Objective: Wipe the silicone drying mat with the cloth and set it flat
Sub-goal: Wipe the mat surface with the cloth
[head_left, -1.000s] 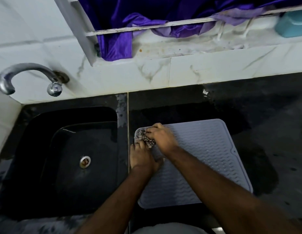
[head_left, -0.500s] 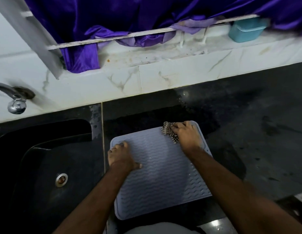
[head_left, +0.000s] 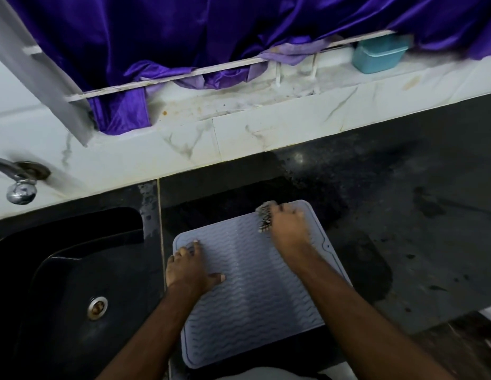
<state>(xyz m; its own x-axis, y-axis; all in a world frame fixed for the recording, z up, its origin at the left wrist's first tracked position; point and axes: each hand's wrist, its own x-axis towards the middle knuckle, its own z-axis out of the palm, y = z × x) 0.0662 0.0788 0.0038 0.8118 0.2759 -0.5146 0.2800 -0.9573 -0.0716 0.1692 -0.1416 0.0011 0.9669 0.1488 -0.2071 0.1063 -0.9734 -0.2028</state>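
The silicone drying mat (head_left: 255, 292) lies flat on the dark counter (head_left: 403, 215) just right of the black sink (head_left: 74, 283), with no readable writing on it. The right hand (head_left: 289, 229), blurred, clutches the checked cloth (head_left: 264, 216) at the mat's far right corner, much where it was half a second ago, while the left hand (head_left: 189, 272) stays pressed, fingers spread, on the mat's left edge. Beyond the mat a teal container (head_left: 378, 54) sits on the ledge under purple fabric (head_left: 184, 37), and a tap (head_left: 18, 179) stands behind the sink.

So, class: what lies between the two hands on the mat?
Head view: only bare ridged mat. The left hand presses flat near its left edge; the right hand holds the checked cloth near the far right corner.
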